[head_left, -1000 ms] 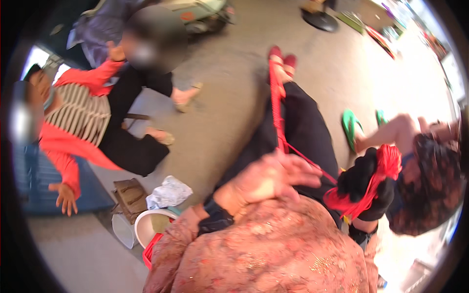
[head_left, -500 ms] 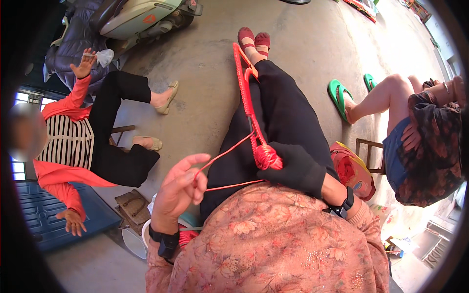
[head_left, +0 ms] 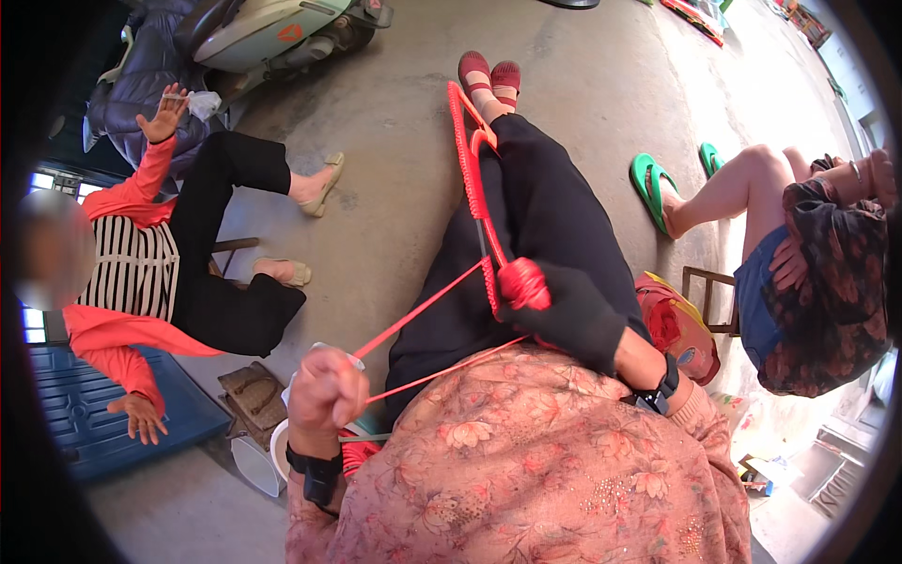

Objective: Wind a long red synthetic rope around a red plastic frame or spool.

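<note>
My bare left hand (head_left: 327, 387) is closed in a fist around a red cord (head_left: 423, 310), left of my lap. Two strands stretch from it, one to the frame and one toward my right hand. My right hand (head_left: 575, 318), in a black glove, is closed around a bundle of red cord (head_left: 523, 284). Along my legs lies a long narrow frame (head_left: 467, 160) covered in tight red cord, with a bare grey stretch partway down. Its near end lies beside the bundle. Glove and bundle hide part of my right fingers' grip.
A seated person (head_left: 132, 263) at left has both hands raised. Another person's bare legs with green flip-flops (head_left: 650, 193) are at right. By my right leg is a red bag (head_left: 678, 324); by my left, a white bucket (head_left: 280, 449) and a brown handbag (head_left: 254, 399). A scooter (head_left: 272, 38) stands behind.
My left fingers have closed into a fist, and the hand has dropped slightly. The cord strands now run straighter. My right hand and the bundle have shifted slightly, and the bundle has turned.
</note>
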